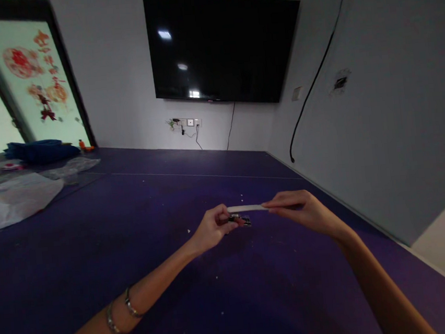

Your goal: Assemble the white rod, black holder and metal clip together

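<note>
A thin, slightly bowed white strip (pixel 246 208) stretches between my two hands above the purple surface. My left hand (pixel 214 226) has its curled fingers closed at the strip's left end. Between the thumb and fingers on that side shows a small dark piece with light markings (pixel 245 220); whether it is held or lies beneath, I cannot tell. At the strip's right end, my right hand (pixel 307 212) pinches it between thumb and fingertips.
Small white scraps (pixel 189 231) dot the purple surface (pixel 160 299). Crumpled clear plastic (pixel 73 166), white sheets (pixel 17 200) and a folded blue cloth (pixel 42 151) lie at the far left. A black cable (pixel 311 87) hangs along the right wall, near a wall-mounted television (pixel 222 46).
</note>
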### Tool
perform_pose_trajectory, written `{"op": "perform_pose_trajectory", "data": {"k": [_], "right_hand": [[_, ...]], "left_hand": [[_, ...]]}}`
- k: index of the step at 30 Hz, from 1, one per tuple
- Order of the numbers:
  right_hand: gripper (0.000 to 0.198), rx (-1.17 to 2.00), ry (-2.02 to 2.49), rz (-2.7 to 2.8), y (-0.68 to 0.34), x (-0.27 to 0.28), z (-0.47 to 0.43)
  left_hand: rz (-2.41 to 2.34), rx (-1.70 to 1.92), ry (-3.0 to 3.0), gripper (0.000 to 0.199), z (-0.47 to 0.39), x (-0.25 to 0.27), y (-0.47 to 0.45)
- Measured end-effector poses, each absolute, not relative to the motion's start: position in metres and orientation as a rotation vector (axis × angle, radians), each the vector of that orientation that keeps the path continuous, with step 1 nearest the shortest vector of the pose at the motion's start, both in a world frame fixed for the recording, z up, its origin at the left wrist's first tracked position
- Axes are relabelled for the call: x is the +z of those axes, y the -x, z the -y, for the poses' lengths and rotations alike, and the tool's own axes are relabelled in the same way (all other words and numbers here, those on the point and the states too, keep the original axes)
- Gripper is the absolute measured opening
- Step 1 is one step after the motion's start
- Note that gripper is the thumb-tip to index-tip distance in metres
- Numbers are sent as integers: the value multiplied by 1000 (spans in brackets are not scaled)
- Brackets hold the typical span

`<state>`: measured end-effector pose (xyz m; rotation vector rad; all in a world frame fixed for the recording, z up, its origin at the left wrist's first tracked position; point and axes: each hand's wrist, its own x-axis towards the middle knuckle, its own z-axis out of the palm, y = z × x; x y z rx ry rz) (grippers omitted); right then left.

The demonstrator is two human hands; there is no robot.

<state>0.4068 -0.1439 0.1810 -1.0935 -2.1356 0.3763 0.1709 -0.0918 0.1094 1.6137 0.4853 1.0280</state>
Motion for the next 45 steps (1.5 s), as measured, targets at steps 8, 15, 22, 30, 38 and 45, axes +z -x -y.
{"op": "perform_pose_trajectory", "data": {"k": [8,15,22,30,38,45], "right_hand": [[29,342,1154,1899,-409,177,137],[53,872,1060,1486,-389,167,137],[45,1352,967,1079,-348,132,141],[51,1462,944,930,-332,104,146],[54,1446,985,915,-319,94,157],[54,1431,970,895,-316,91,154]], "left_hand": [[-481,1048,-1595,26,88,107,-170],[-585,1120,-1528,27,77,92,-174],[-767,1207,-1483,30,71,86,-175],[-765,1250,-1486,37,52,70,-177],[-791,1289,-1558,30,43,62,-176],[-782,1236,-1607,26,42,60,-175]]}}
